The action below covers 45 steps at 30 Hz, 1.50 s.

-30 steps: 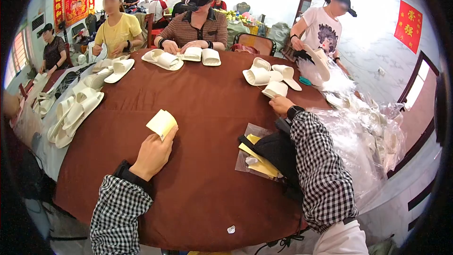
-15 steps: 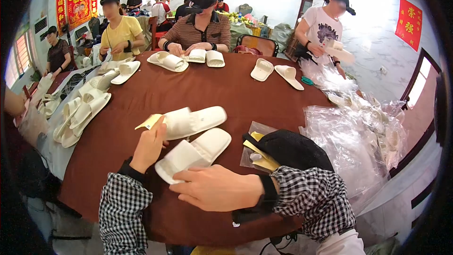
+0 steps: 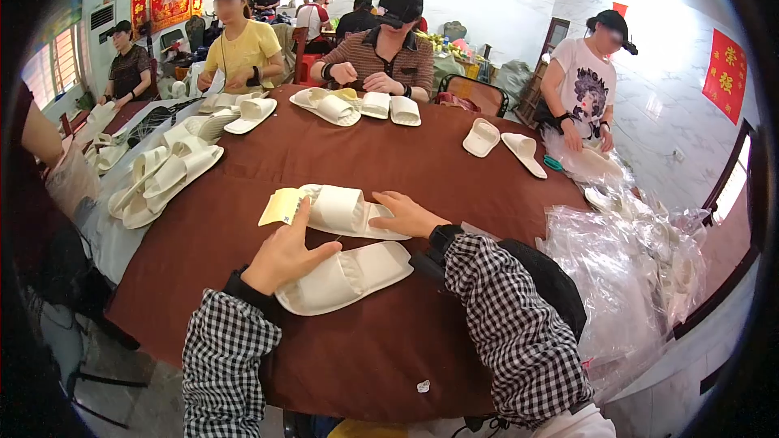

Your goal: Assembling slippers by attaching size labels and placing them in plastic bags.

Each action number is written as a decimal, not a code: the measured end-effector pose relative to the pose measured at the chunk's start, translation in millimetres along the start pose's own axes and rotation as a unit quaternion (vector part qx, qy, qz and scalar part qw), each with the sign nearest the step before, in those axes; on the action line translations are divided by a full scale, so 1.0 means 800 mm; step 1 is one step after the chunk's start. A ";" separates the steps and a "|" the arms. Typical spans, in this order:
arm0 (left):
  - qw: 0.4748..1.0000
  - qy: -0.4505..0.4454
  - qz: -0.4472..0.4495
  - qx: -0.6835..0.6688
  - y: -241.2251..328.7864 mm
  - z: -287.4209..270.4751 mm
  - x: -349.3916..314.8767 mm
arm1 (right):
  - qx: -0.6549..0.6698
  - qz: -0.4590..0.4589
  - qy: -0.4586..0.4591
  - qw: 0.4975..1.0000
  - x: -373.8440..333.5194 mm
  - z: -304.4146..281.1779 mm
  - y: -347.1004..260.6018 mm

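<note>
Two white open-toe slippers lie side by side before me, the far slipper (image 3: 334, 208) and the near slipper (image 3: 375, 264). Against the left end of the far one is a yellow paper card (image 3: 282, 206). My left hand (image 3: 286, 253) is open, its index fingertip at the card's edge and its thumb stretched out over the near slipper. Across the right part of the far slipper reaches my right hand (image 3: 406, 216), also open, with thumb and fingers spread; part of the slipper is hidden under it.
White slippers (image 3: 166, 178) are heaped at the left. Opposite, a co-worker (image 3: 381, 61) sits behind more slippers (image 3: 329, 105). Clear plastic bags (image 3: 600, 284) pile up at the right, beside a black mesh cap (image 3: 552, 280). A white scrap (image 3: 423, 386) lies on the brown tablecloth (image 3: 341, 365).
My right hand has moved from the near slipper up to the far one. My left thumb has spread away from the yellow card. The whole view has shifted a little.
</note>
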<state>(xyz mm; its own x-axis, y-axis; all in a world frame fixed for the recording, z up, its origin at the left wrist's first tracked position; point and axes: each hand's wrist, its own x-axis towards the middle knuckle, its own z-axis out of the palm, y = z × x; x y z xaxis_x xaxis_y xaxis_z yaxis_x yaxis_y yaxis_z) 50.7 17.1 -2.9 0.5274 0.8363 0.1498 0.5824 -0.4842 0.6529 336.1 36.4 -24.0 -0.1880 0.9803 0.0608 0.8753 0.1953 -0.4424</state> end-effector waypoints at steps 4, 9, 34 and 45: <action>0.969 0.154 0.087 0.171 0.023 0.019 -0.021 | -0.049 -0.011 -0.016 0.999 -0.011 -0.007 -0.017; 0.945 0.071 0.155 0.279 0.057 0.043 -0.052 | 0.027 0.055 -0.078 0.995 -0.049 -0.016 -0.039; 0.980 -0.087 0.169 0.065 0.053 0.034 -0.009 | 0.140 0.091 0.058 0.984 -0.243 -0.036 -0.069; 0.961 -0.098 0.214 0.146 0.088 0.067 0.010 | -0.018 0.072 0.139 0.987 -0.251 -0.035 -0.064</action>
<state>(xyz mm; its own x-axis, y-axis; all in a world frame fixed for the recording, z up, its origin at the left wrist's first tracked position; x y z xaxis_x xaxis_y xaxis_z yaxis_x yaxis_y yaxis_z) 129.1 -23.7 4.4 0.8467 0.4943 0.1968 0.4202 -0.8482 0.3226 341.4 -169.6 11.7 0.0653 0.9674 0.2449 0.8999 0.0490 -0.4333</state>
